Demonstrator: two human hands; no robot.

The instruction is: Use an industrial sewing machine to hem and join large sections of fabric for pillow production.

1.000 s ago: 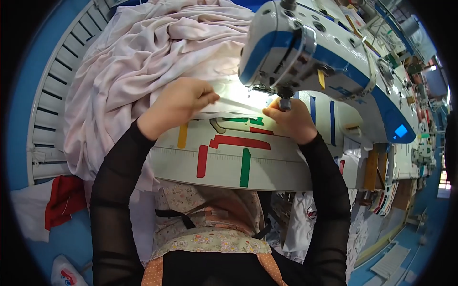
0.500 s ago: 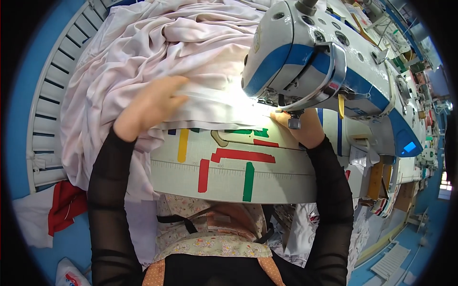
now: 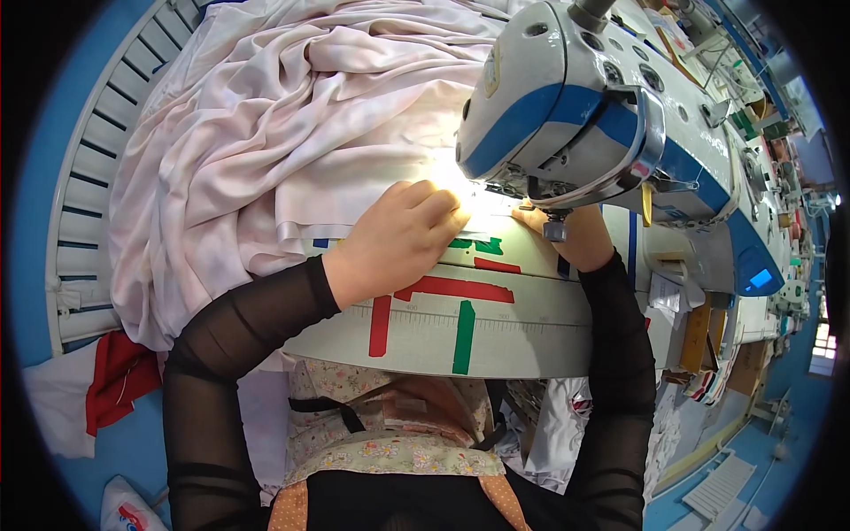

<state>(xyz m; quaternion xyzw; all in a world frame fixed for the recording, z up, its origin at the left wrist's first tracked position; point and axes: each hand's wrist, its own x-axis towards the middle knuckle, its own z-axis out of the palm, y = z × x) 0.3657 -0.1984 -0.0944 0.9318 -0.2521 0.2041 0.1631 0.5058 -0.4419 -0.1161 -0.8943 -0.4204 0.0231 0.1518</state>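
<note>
A large heap of pale pink-and-white fabric (image 3: 230,142) covers the left of the sewing table, its front edge running toward the needle area of a white and blue sewing machine (image 3: 522,106). My left hand (image 3: 398,237) is closed, its curled fingers gripping the fabric edge just left of the needle area. On the other side, my right hand (image 3: 580,237) has its fingertips pinched at the cloth beside the presser area. The machine head hides part of that hand. Bright lamp glare washes out the cloth between the two hands.
Red tape (image 3: 456,288) and green tape (image 3: 464,336) mark the table's ruled front edge. A white slatted rail (image 3: 84,203) borders the fabric on the left. Red and white cloth (image 3: 119,380) hangs below it. A cardboard box (image 3: 699,332) stands at the right.
My left hand has moved right and nearer to me, from over the fabric to its edge by the needle, and its fingers have closed. The right hand stays almost in place.
</note>
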